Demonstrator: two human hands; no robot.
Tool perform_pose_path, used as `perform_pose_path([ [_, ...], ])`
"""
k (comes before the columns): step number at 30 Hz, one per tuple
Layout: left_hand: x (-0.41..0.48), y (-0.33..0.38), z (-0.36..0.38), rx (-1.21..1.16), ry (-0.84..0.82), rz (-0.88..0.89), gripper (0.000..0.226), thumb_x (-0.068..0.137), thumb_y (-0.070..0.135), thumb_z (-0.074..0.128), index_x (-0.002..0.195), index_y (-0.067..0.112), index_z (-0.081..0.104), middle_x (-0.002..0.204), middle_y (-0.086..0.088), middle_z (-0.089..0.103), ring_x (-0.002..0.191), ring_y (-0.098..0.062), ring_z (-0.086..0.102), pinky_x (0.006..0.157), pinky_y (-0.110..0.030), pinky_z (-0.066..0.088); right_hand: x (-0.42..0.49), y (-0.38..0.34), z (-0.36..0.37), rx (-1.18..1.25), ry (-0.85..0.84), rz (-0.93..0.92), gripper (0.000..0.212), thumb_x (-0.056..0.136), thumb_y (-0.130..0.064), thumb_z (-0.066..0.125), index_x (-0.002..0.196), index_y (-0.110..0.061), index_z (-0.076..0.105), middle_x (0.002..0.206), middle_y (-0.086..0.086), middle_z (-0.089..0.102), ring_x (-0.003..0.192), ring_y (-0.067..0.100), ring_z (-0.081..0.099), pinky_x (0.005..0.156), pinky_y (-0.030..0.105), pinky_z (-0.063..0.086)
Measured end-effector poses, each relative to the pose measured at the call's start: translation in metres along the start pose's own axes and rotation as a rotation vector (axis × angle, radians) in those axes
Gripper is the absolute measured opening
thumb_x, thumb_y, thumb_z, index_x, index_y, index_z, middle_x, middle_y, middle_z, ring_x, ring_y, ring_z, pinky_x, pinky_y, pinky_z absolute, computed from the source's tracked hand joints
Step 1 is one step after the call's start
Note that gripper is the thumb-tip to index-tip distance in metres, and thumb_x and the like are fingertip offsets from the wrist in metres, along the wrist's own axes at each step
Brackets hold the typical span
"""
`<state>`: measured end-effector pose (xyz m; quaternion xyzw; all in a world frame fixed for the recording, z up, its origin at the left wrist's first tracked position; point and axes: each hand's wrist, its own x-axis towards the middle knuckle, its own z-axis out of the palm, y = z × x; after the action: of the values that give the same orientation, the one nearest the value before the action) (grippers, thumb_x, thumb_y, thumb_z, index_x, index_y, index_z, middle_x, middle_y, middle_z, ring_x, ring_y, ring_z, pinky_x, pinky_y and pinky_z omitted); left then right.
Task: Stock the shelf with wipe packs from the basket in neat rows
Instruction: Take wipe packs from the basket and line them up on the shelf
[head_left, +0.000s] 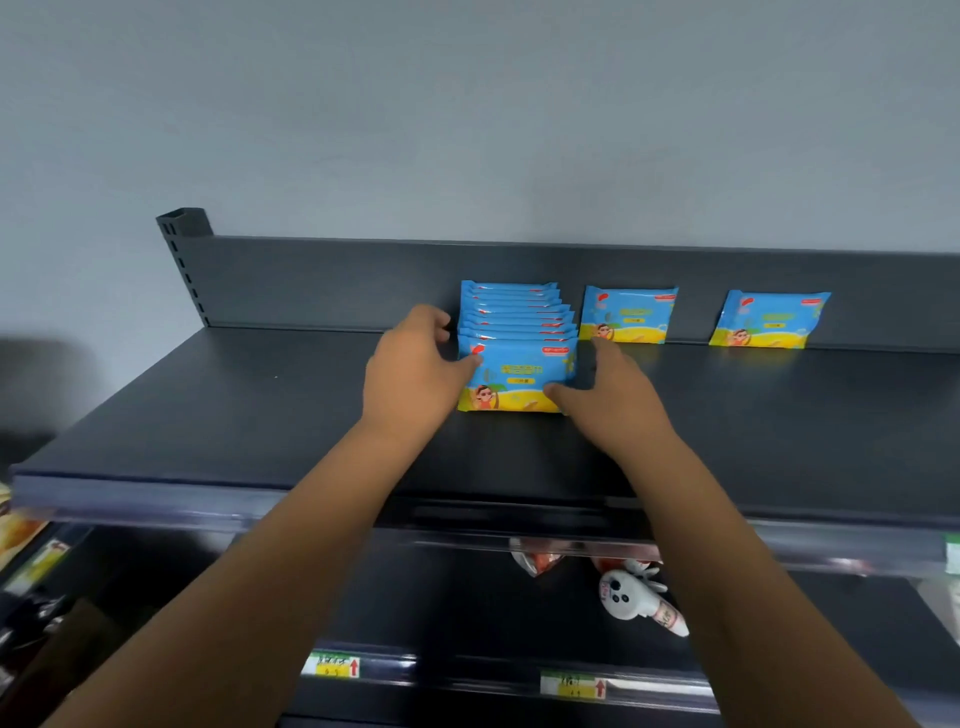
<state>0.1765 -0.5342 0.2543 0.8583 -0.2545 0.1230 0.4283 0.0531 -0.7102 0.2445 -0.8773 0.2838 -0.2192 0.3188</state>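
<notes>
Both sides of the upright row of blue-and-yellow plastic wipe packs (517, 338) on the dark metal shelf (260, 415) are clamped: my left hand (413, 364) curls its fingers round the left, my right hand (610, 400) round the right.

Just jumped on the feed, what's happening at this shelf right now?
A person is tidying a row of wipe packs on the dark shelf. The left hand holds the row's left side; the right hand holds its right front corner, thumb on the front pack. Two single packs stand apart to the right, against the back panel. No basket is in view.
</notes>
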Motion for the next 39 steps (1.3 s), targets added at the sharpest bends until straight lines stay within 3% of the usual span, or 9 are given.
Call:
perform_pose_path([
  [5, 0.001, -0.008, -0.026, 0.296, 0.003, 0.157, 0.05, 0.091, 0.046, 0.067, 0.13, 0.015, 0.062, 0.126, -0.007, 0.068, 0.124, -0.029, 0.058, 0.102, -0.044, 0.048, -0.021, -0.023, -0.001, 0.289, 0.315, -0.096, 0.053, 0.099, -0.034, 0.063, 0.148, -0.019, 0.049, 0.137, -0.004, 0.059, 0.126, 0.012, 0.056, 0.104, 0.037, 0.049],
  [7, -0.003, -0.014, -0.035, 0.381, 0.012, 0.169, 0.049, 0.094, 0.047, 0.063, 0.129, 0.012, 0.063, 0.128, -0.015, 0.067, 0.135, -0.033, 0.051, 0.111, -0.048, 0.042, -0.03, -0.038, 0.005, 0.283, 0.313, -0.231, 0.046, 0.101, -0.035, 0.058, 0.144, -0.019, 0.053, 0.136, -0.005, 0.06, 0.125, 0.01, 0.055, 0.107, 0.032, 0.046],
  [10, -0.019, -0.021, -0.046, 0.43, 0.049, 0.143, 0.054, 0.097, 0.054, 0.052, 0.129, 0.012, 0.063, 0.132, -0.017, 0.066, 0.143, -0.034, 0.044, 0.116, -0.049, 0.035, -0.038, -0.058, 0.019, 0.173, 0.192, -0.432, 0.045, 0.103, -0.038, 0.055, 0.142, -0.017, 0.055, 0.14, -0.003, 0.058, 0.132, 0.014, 0.05, 0.109, 0.031, 0.04],
  [16, -0.07, -0.047, -0.077, 0.509, 0.094, 0.008, 0.07, 0.099, 0.064, 0.026, 0.14, 0.015, 0.057, 0.146, -0.006, 0.057, 0.148, -0.03, 0.035, 0.12, -0.051, 0.027, -0.06, -0.092, 0.065, -0.015, 0.006, -0.67, 0.054, 0.102, -0.049, 0.044, 0.141, -0.014, 0.058, 0.141, 0.004, 0.06, 0.139, 0.025, 0.048, 0.115, 0.046, 0.038],
  [19, -0.102, -0.076, -0.1, 0.588, 0.07, -0.083, 0.074, 0.098, 0.065, 0.019, 0.145, 0.018, 0.052, 0.153, -0.003, 0.05, 0.151, -0.027, 0.031, 0.122, -0.049, 0.023, -0.082, -0.113, 0.097, 0.078, -0.115, -0.721, 0.05, 0.104, -0.046, 0.048, 0.143, -0.015, 0.057, 0.147, 0.003, 0.056, 0.146, 0.021, 0.041, 0.119, 0.041, 0.034],
  [23, -0.157, -0.111, -0.144, 0.645, 0.098, -0.198, 0.071, 0.098, 0.064, 0.019, 0.148, 0.022, 0.049, 0.157, 0.0, 0.045, 0.152, -0.025, 0.028, 0.122, -0.052, 0.026, -0.122, -0.153, 0.143, 0.277, -0.393, -0.793, 0.046, 0.106, -0.038, 0.051, 0.147, -0.018, 0.053, 0.154, -0.003, 0.049, 0.15, 0.01, 0.031, 0.115, 0.026, 0.032],
  [27, -0.218, -0.147, -0.186, 0.687, 0.171, -0.414, 0.071, 0.098, 0.065, 0.019, 0.146, 0.022, 0.05, 0.157, 0.001, 0.045, 0.151, -0.024, 0.029, 0.121, -0.051, 0.026, -0.168, -0.182, 0.198, 0.252, -0.536, -0.914, 0.049, 0.105, -0.041, 0.049, 0.148, -0.018, 0.05, 0.154, -0.001, 0.049, 0.148, 0.014, 0.035, 0.114, 0.035, 0.037],
  [33, -0.295, -0.211, -0.22, 0.748, 0.122, -0.725, 0.074, 0.099, 0.067, 0.019, 0.153, 0.021, 0.04, 0.162, 0.002, 0.036, 0.155, -0.023, 0.019, 0.125, -0.046, 0.019, -0.235, -0.199, 0.277, 0.151, -0.795, -0.965, 0.056, 0.106, -0.046, 0.043, 0.155, -0.02, 0.039, 0.162, -0.004, 0.036, 0.153, 0.012, 0.024, 0.121, 0.033, 0.028],
  [39, -0.359, -0.28, -0.246, 0.724, 0.05, -0.923, 0.069, 0.102, 0.062, 0.028, 0.154, 0.019, 0.038, 0.163, 0.0, 0.034, 0.155, -0.024, 0.018, 0.125, -0.045, 0.019, -0.285, -0.218, 0.344, 0.052, -0.942, -0.985, 0.051, 0.105, -0.042, 0.047, 0.15, -0.017, 0.044, 0.155, 0.0, 0.045, 0.149, 0.019, 0.034, 0.118, 0.04, 0.036],
])
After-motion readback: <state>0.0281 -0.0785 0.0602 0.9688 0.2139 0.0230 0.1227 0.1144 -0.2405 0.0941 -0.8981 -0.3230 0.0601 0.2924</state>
